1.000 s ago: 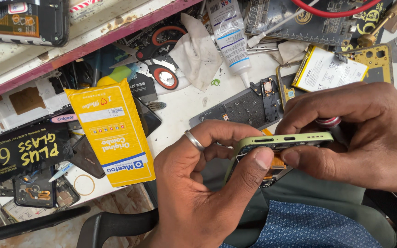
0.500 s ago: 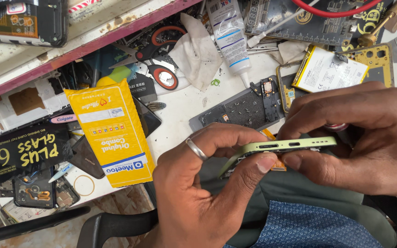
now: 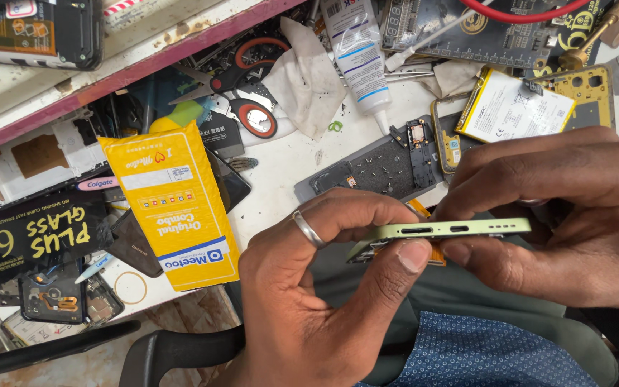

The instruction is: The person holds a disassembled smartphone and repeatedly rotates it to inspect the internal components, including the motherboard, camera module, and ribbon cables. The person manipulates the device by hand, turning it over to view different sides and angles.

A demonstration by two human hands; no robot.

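Both hands pinch a pale green phone frame point(image 3: 442, 231) edge-on above the lap – left hand point(image 3: 317, 287) fingers closed at its near end, right hand point(image 3: 574, 215) fingers clamped along the rest – with the battery point(image 3: 514, 111) and screws still out on the tabletop point(image 3: 288, 165), so reassembly looks unfinished.

The phone frame point(image 3: 442, 231) is held between both hands, edge-on, in front of the table point(image 3: 288, 161). A padded envelope point(image 3: 170, 204) is laid to its left, with a glue tube point(image 3: 356, 57) and battery point(image 3: 514, 111) behind.

The phone point(image 3: 442, 231) edge is pale green. At left centre lies a yellow packet point(image 3: 170, 204) with a blue-and-white band. The scissors point(image 3: 252, 115) have red-and-black handles. The glue bottle point(image 3: 356, 50) is white. Lower right, cloth point(image 3: 467, 355) is blue with white dots.
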